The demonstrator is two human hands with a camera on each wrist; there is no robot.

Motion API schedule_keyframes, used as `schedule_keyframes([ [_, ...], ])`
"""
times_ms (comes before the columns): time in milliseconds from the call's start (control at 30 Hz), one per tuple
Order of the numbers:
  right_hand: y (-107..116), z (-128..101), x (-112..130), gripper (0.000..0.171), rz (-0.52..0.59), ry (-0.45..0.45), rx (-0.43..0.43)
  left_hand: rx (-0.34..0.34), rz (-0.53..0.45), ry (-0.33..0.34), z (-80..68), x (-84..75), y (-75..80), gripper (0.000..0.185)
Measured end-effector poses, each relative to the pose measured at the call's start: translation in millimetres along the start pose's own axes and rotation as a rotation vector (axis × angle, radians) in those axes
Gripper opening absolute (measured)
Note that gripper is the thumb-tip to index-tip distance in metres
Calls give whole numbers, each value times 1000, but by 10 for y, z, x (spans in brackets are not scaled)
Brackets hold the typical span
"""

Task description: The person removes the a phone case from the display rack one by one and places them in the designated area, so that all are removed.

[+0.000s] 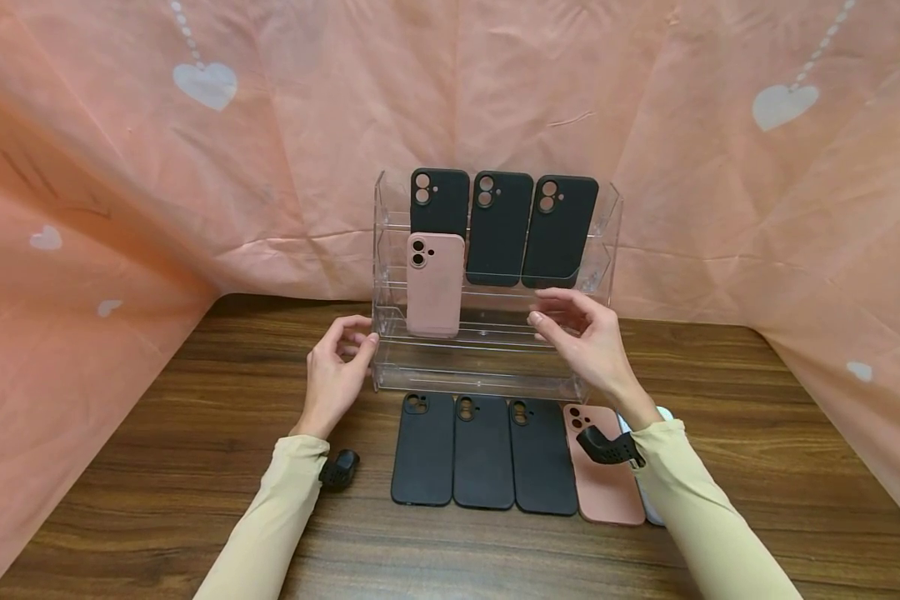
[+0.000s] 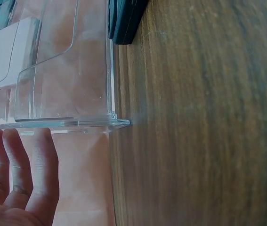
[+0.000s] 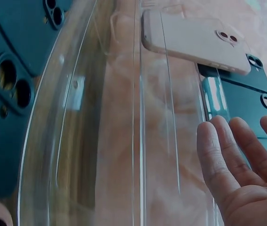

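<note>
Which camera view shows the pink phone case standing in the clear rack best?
The head view: the pink case stands whole in the clear rack. The right wrist view shows it slanted behind plastic; the left wrist view shows only a pale edge.

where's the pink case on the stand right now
Head view: the pink case stands upright at the left of the clear stand's middle tier, below the leftmost black case.

A white phone case point(image 1: 648, 492) lies mostly hidden under the right sleeve point(image 1: 701, 500); the left wrist view cuts off the left hand point(image 2: 15, 188) at thumb and palm.
</note>
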State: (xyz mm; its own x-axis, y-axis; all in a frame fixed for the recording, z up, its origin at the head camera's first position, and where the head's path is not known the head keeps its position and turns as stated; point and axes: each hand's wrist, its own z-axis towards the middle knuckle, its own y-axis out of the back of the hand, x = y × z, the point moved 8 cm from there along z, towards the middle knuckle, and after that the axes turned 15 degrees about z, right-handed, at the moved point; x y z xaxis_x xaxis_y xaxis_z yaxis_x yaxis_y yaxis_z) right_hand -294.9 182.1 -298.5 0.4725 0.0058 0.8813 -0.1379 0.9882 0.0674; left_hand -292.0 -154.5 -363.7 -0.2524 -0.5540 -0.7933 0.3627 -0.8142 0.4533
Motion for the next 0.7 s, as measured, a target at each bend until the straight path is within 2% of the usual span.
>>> schedule_keyframes([
  [400,-266,147,-105,37,46,-33,24,-1,-8,0,4,17,-6,21],
  [700,-422,234,-175,38,65,-38,2,1,-13,0,-3,18,-3,21],
])
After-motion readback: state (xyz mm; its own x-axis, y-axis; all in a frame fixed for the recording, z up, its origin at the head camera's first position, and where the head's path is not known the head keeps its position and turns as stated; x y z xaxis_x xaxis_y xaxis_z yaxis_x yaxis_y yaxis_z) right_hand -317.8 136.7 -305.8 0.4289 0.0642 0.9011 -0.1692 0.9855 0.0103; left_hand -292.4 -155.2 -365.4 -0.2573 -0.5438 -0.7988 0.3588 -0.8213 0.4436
